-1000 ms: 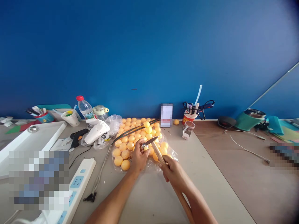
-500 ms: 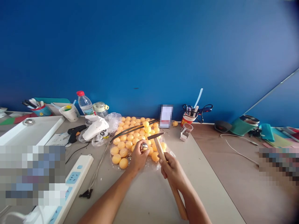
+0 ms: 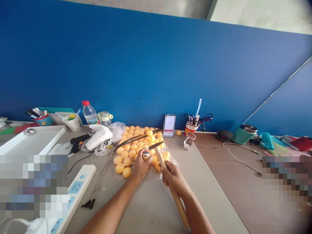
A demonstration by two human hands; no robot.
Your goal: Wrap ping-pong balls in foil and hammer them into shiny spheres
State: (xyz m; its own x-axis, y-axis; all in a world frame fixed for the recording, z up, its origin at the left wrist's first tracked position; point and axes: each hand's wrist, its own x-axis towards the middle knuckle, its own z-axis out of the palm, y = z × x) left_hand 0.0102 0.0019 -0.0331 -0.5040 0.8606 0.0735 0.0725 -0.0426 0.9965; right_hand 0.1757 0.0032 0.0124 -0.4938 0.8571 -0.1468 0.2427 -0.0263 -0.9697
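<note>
My left hand (image 3: 140, 166) is closed round a small shiny metal ball (image 3: 146, 155) and holds it just over the near edge of a heap of orange ping-pong balls (image 3: 136, 146) lying on clear plastic. My right hand (image 3: 172, 177) grips the wooden handle of a small hammer (image 3: 161, 158). The hammer's dark metal head sits close to the ball, just right of it and slightly above. The handle's end sticks out below my right wrist.
A long dark curved strip (image 3: 135, 139) lies across the orange balls. On the left are a white power strip (image 3: 73, 193), a black glue gun (image 3: 77, 141), a water bottle (image 3: 89, 113) and cups. A red cup of scissors and pens (image 3: 191, 126), a green pot (image 3: 244, 133) and a white cable (image 3: 240, 157) lie to the right.
The hammer head has swung up off the ball and come back down beside it. The view has tilted up, and both hands sit slightly lower and further left in the picture.
</note>
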